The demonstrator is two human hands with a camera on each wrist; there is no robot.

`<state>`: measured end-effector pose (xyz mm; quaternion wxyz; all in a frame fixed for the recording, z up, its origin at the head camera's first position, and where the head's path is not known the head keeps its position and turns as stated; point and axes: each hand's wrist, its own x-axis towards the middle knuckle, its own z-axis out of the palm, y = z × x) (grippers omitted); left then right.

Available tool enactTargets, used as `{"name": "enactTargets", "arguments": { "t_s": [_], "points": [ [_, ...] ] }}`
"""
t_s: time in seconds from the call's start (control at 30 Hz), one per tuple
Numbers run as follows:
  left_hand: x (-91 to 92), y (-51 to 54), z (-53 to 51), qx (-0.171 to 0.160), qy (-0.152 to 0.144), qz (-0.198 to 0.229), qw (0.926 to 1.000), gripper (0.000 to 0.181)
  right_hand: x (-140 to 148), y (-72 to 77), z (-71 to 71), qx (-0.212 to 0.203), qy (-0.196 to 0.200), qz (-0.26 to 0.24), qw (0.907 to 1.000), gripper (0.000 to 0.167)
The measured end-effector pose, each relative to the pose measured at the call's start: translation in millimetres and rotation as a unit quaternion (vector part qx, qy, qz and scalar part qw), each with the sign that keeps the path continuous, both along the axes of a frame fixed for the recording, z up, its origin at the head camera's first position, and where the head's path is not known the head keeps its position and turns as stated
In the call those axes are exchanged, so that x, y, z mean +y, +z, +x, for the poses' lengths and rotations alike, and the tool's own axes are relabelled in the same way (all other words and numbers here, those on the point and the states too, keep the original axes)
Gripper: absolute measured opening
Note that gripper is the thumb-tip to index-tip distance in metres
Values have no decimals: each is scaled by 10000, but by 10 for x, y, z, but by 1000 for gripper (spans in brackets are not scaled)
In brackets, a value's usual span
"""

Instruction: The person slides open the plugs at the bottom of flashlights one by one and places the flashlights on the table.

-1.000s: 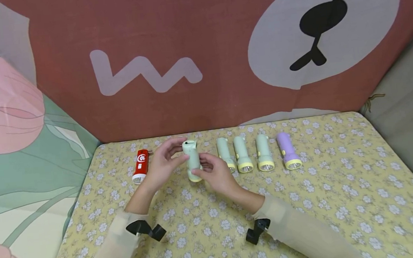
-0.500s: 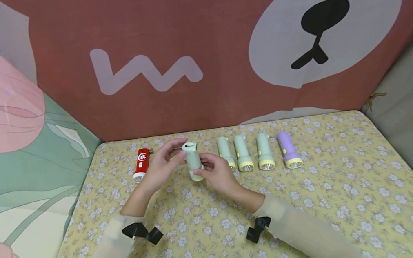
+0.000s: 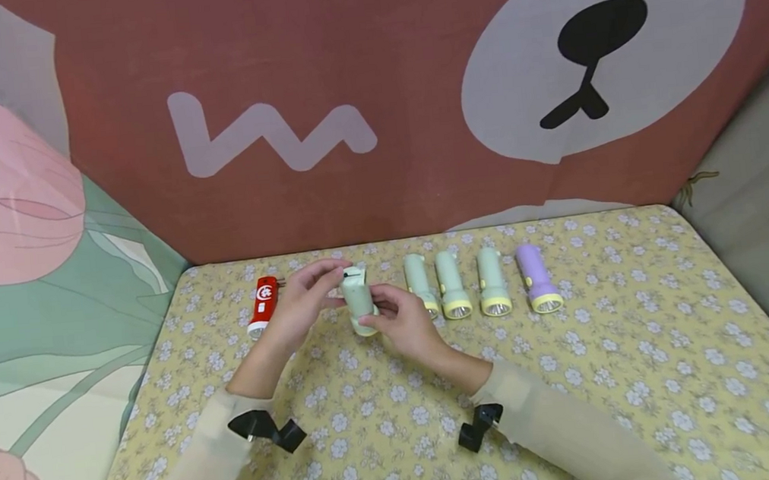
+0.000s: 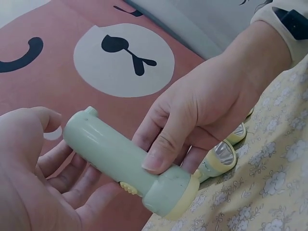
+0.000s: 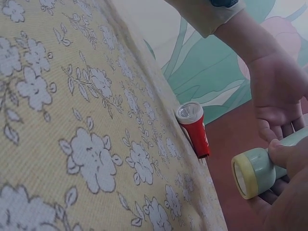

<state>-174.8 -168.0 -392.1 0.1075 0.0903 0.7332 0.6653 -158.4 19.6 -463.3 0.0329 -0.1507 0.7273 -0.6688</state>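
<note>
My right hand (image 3: 401, 318) holds a pale green flashlight (image 3: 358, 297) near its lens end, the thumb laid along the body. In the left wrist view the yellow rim (image 4: 185, 197) of this flashlight points down right, and a yellow switch (image 4: 129, 187) shows on its side. My left hand (image 3: 300, 301) is at the tail end with loosely bent fingers, some beside or touching the body. In the head view its thumb is at the tail's edge, by a dark slot (image 3: 352, 275). The right wrist view shows the lens end (image 5: 245, 176) beside the right thumb.
A red flashlight with a white head (image 3: 263, 308) lies at the left on the flowered tablecloth (image 3: 374, 439). Three pale green flashlights, one of them (image 3: 491, 280) nearest the purple flashlight (image 3: 537, 278), lie to the right. A printed cloth (image 3: 421, 183) hangs behind the table.
My left thumb has moved from the flashlight's side up to its tail edge. The tail end has tipped slightly toward the camera. The right hand keeps its hold, nearly still.
</note>
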Motion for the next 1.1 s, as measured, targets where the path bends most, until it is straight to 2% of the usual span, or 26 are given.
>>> {"name": "enactTargets", "arguments": {
  "t_s": [0.27, 0.53, 0.87, 1.1],
  "points": [
    [24, 38, 2, -191, 146, 8, 9997, 34, 0, 5, 3, 153, -30, 24, 9999, 41],
    [16, 59, -9, -180, 152, -81, 9997, 26, -26, -33, -11, 449, 60, 85, 9989, 44],
    [24, 41, -28, 32, -125, -177, 9998, 19, -31, -69, -13, 743, 69, 73, 9972, 46],
    [22, 9, -35, 33, -172, -138, 9998, 16, -27, -83, -7, 789, 37, 184, 9967, 48]
  ]
}}
